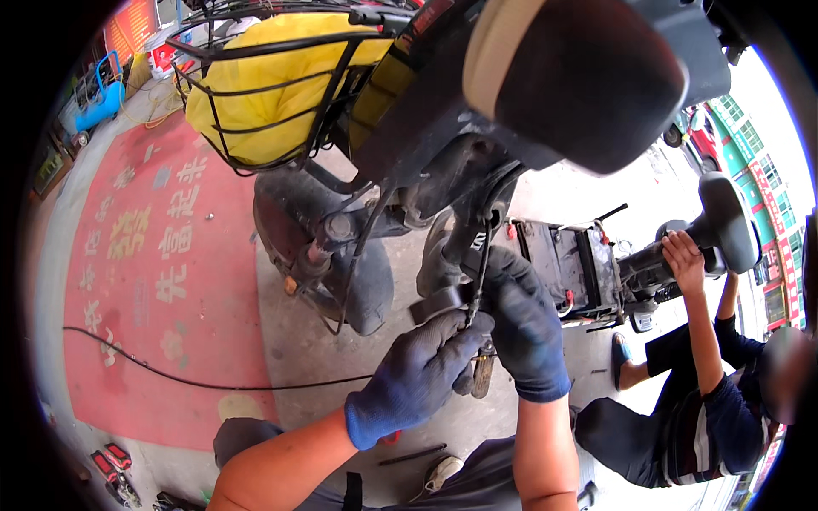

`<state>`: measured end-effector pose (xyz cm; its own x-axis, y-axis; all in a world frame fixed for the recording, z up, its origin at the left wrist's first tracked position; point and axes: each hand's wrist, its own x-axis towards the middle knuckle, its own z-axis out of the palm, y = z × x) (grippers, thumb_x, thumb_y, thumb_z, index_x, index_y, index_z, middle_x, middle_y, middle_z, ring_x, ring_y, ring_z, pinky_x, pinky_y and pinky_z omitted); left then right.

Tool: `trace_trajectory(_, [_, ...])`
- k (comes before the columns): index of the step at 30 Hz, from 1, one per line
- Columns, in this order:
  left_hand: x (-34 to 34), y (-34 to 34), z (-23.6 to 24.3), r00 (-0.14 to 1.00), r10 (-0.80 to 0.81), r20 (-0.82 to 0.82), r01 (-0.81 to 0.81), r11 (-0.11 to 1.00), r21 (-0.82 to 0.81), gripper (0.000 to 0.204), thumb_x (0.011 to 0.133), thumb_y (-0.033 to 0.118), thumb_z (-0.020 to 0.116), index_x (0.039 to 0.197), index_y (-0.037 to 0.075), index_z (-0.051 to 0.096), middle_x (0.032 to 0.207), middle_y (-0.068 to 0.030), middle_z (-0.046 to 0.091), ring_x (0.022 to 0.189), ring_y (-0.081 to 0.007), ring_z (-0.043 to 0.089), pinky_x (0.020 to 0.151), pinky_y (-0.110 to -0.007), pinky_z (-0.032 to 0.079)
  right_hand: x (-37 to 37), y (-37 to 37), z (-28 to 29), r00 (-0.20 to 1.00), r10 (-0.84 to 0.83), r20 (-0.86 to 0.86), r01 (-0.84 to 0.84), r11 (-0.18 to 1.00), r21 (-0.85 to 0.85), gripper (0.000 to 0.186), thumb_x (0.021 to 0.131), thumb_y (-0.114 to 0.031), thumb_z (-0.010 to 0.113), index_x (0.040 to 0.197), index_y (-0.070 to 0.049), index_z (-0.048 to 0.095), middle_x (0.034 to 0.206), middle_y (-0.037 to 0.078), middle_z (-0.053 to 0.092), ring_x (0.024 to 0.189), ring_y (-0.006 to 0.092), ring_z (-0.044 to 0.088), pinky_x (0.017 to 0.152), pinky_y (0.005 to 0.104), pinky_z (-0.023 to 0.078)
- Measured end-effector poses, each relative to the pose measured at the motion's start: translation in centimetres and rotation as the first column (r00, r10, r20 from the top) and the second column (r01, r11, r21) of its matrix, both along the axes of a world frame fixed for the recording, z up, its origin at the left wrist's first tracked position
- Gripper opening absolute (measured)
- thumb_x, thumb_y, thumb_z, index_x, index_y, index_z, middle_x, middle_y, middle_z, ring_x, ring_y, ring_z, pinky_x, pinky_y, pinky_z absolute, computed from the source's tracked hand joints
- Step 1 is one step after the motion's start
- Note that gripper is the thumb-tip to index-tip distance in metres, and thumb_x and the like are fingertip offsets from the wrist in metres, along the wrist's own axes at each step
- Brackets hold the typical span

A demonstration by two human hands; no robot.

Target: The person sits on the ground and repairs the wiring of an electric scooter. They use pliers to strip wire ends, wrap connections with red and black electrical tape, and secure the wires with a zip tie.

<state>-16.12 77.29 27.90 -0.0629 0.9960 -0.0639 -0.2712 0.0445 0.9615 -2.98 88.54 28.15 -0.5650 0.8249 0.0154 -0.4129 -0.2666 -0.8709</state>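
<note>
Both my hands wear dark work gloves with blue cuffs, and they meet below the frame of a black electric scooter (409, 179). A thin dark cable (482, 277) runs down from the frame between them. My left hand (430, 366) is closed, pinching the cable's lower end between thumb and fingers. Just right of it, my right hand (520, 319) curls its fingers at the same cable; what lies inside its grip is hidden. A dark curved band-like piece (437, 304) sits beside my left fingers. Below the hands shows a brownish handle-like end (483, 376).
Above are a wire basket (328, 94) holding yellow cloth and a dark seat (588, 81). A black hose (213, 387) crosses the red mat (162, 281). At right, a person (716, 400) touches another scooter (682, 247). Red tools (109, 460) lie lower left.
</note>
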Motion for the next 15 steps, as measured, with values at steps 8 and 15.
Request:
trace_trajectory(8, [-4.6, -2.0, -4.4, 0.845, -0.462, -0.27, 0.397, 0.879, -0.264, 0.031, 0.103, 0.027, 0.048, 0.107, 0.004, 0.068, 0.087, -0.0096, 0.068, 0.08, -0.0144, 0.064, 0.072, -0.031, 0.051, -4.5, -1.1, 0.2, 0.991, -0.03, 0.134, 0.012, 0.992, 0.129, 0.029, 0.093, -0.018, 0.062, 0.111, 0.004, 0.065, 0.094, 0.006, 0.068, 0.081, 0.0111, 0.061, 0.077, 0.0248, 0.047])
trace_trajectory(15, [-2.1, -1.2, -26.1, 0.112, -0.42, -0.901, 0.189, 0.899, -0.396, 0.056, 0.089, 0.046, 0.059, 0.129, 0.007, 0.053, 0.131, -0.0201, 0.054, 0.121, -0.0398, 0.052, 0.101, -0.046, 0.043, -4.1, -0.4, -0.5, 0.96, -0.002, 0.281, -0.1, 0.932, 0.348, 0.026, 0.093, -0.019, 0.058, 0.108, 0.001, 0.065, 0.089, 0.005, 0.068, 0.08, 0.0081, 0.059, 0.071, 0.0236, 0.047])
